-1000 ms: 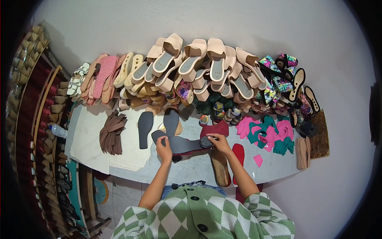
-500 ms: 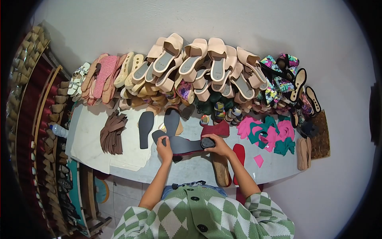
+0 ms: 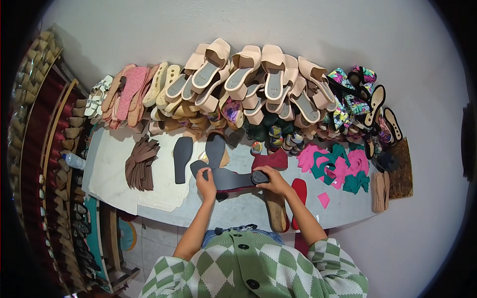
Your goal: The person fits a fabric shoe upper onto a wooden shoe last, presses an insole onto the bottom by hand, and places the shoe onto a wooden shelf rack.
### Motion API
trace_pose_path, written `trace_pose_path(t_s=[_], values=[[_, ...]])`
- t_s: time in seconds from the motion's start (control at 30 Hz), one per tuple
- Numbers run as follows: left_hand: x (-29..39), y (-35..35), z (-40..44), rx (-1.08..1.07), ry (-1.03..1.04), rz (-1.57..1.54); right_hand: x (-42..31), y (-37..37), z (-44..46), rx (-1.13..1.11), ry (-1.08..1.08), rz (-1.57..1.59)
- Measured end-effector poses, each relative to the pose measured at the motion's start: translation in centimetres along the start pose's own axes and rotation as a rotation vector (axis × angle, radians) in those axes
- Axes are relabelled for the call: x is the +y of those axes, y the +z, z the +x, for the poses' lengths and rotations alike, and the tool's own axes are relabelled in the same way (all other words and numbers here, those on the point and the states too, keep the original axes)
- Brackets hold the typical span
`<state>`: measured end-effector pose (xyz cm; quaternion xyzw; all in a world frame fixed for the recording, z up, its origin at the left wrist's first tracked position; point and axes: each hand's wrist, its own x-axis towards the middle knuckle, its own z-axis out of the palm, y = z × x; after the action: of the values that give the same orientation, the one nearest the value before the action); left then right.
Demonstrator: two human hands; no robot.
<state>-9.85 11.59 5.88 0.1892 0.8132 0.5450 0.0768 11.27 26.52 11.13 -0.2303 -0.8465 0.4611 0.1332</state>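
A dark grey shoe sole [image 3: 231, 180] with a dark red edge and a black heel tip lies crosswise between my hands. My left hand [image 3: 205, 184] pinches its toe end. Around the heel end, my right hand [image 3: 273, 180] is closed. Just above the heel sits a dark red shoe piece [image 3: 270, 161]. Two loose grey soles, one at the left [image 3: 183, 158] and one behind the held one [image 3: 215, 148], lie on the table. Below my right hand is a cork-coloured insole [image 3: 277, 211], with a red insole [image 3: 299, 201] beside it.
Beige heeled sandals [image 3: 238, 69] are heaped along the back of the table [image 3: 233, 213]. Brown strips [image 3: 141, 166] lie at the left, pink and teal pieces [image 3: 332, 166] at the right. Beige insoles [image 3: 380, 191] stand near the right edge. Shelves of shoes [image 3: 62, 174] line the left side.
My right hand's fingers have shifted from touching the black heel tip to wrapping round the heel end. My left hand still grips the toe end, and the sole has hardly moved.
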Motion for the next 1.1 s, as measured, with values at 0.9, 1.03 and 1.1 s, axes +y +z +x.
trace_pose_path(t_s=[0.9,1.03,1.1], values=[[1.3,0.2,0.1,-0.005,-0.003,0.029,-1.2,4.0,6.0,0.340,0.640,-0.430],[1.5,0.3,0.4,-0.008,0.011,0.012,-1.1,4.3,6.2,0.378,0.669,-0.420],[1.5,0.3,0.0,-0.011,0.014,-0.001,-1.1,4.3,5.9,0.400,0.679,-0.411]])
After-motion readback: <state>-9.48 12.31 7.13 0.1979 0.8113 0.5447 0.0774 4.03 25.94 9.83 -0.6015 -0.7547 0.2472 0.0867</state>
